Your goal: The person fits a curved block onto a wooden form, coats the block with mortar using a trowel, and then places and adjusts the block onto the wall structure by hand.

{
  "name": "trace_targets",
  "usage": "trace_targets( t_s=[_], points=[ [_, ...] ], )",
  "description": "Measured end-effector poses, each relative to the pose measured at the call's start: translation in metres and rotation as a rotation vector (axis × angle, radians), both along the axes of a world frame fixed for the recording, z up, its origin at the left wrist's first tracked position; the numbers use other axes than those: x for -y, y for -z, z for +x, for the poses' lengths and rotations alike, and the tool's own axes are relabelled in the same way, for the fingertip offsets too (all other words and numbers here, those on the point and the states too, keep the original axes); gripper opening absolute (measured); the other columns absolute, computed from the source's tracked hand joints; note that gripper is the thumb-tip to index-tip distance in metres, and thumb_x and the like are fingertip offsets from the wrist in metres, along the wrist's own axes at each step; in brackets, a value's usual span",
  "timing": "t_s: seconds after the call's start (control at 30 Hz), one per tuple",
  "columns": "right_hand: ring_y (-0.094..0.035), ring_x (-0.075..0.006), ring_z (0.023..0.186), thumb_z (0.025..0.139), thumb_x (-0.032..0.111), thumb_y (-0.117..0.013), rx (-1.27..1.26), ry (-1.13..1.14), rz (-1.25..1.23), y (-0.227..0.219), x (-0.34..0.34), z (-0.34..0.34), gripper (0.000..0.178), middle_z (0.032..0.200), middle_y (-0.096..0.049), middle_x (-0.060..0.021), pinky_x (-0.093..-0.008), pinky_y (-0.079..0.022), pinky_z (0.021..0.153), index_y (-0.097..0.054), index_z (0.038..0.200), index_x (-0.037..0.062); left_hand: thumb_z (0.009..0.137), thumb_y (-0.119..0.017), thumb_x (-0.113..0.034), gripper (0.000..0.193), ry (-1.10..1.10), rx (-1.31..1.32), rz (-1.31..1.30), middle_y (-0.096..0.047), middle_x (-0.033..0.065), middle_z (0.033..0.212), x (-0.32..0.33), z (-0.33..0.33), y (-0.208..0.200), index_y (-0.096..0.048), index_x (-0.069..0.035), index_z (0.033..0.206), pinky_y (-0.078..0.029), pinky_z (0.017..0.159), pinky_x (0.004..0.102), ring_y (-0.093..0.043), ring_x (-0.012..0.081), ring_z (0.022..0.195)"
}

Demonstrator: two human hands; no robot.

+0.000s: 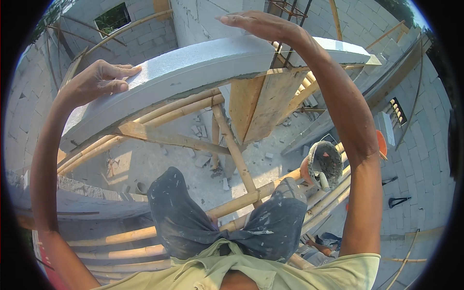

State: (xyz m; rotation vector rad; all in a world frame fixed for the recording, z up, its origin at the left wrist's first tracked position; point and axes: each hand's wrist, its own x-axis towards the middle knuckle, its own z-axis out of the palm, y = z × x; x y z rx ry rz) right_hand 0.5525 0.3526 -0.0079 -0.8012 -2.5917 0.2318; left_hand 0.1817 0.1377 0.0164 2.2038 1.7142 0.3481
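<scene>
A long row of pale lightweight blocks (203, 63) curves across the far side in front of me, with a thin line running along its face. My left hand (104, 82) is at the left part of the row, its fingers at the top edge and the thumb lower, apart from them; nothing is seen held. Above the row's middle, my right hand (261, 26) is stretched out flat and holds nothing. Whether its palm touches the blocks, I cannot tell. Steel bars (290, 29) rise beside my right wrist.
Bamboo poles (237, 205) lie under my legs, with the rubble-strewn floor (193, 169) far below. At right stands a bucket (309, 164) of grey mortar with a pale handle sticking out. A wooden formwork board (256, 104) hangs below the blocks. Another person (324, 246) is lower right.
</scene>
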Motion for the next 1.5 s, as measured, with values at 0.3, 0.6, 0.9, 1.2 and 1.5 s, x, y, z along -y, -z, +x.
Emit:
trace_targets(
  t_s=[0.3, 0.6, 0.9, 1.2, 1.5],
  points=[
    [-0.05, -0.0437, 0.142, 0.095, 0.081, -0.034, 0.245, 0.117, -0.073, 0.018, 0.007, -0.026, 0.092, 0.15, -0.055, -0.0256, -0.0643, -0.035, 0.117, -0.062, 0.146, 0.0097, 0.077, -0.077, -0.067, 0.073, -0.053, 0.034, -0.019, -0.063, 0.0205, 0.143, 0.0, 0.006, 0.0, -0.076, -0.011, 0.124, -0.046, 0.111, 0.0582, -0.056, 0.0392, 0.138],
    [-0.048, -0.0422, 0.144, 0.092, 0.084, -0.031, -0.057, -0.046, -0.011, -0.002, 0.008, -0.03, 0.096, 0.153, -0.052, -0.0252, -0.0642, -0.035, 0.117, -0.061, 0.146, 0.0107, 0.08, -0.078, -0.063, 0.067, -0.04, -0.017, -0.026, -0.062, 0.0172, 0.145, -0.006, -0.001, 0.002, -0.075, -0.014, 0.127, -0.046, 0.112, 0.0576, -0.058, 0.0382, 0.136],
    [-0.049, -0.039, 0.143, 0.099, 0.076, -0.032, 0.231, 0.009, -0.155, 0.008, 0.039, -0.055, 0.085, 0.15, -0.057, -0.0206, -0.0535, -0.036, 0.118, -0.061, 0.147, 0.0113, 0.079, -0.072, -0.073, 0.083, -0.009, -0.054, 0.023, -0.062, 0.0212, 0.144, 0.011, -0.025, 0.006, -0.072, -0.009, 0.131, -0.045, 0.111, 0.0609, -0.053, 0.0411, 0.14],
    [-0.045, -0.0387, 0.147, 0.095, 0.08, -0.03, 0.27, 0.041, -0.189, 0.008, 0.029, -0.042, 0.096, 0.157, -0.05, -0.0189, -0.0469, -0.032, 0.122, -0.05, 0.155, 0.0072, 0.097, -0.037, -0.078, 0.087, -0.111, -0.132, 0.475, -0.042, 0.0159, 0.163, 0.014, -0.046, -0.014, -0.05, -0.016, 0.156, -0.028, 0.126, 0.056, -0.036, 0.0368, 0.153],
    [-0.051, -0.0405, 0.14, 0.094, 0.081, -0.034, 0.225, 0.078, -0.217, 0.008, 0.021, -0.039, 0.097, 0.153, -0.054, -0.0222, -0.0465, -0.035, 0.118, -0.053, 0.153, 0.0062, 0.09, -0.016, -0.089, 0.107, -0.425, -0.03, 0.162, -0.017, 0.0166, 0.173, 0.03, -0.088, 0.043, -0.03, -0.014, 0.165, -0.012, 0.132, 0.0502, -0.01, 0.0328, 0.161]
  ],
)
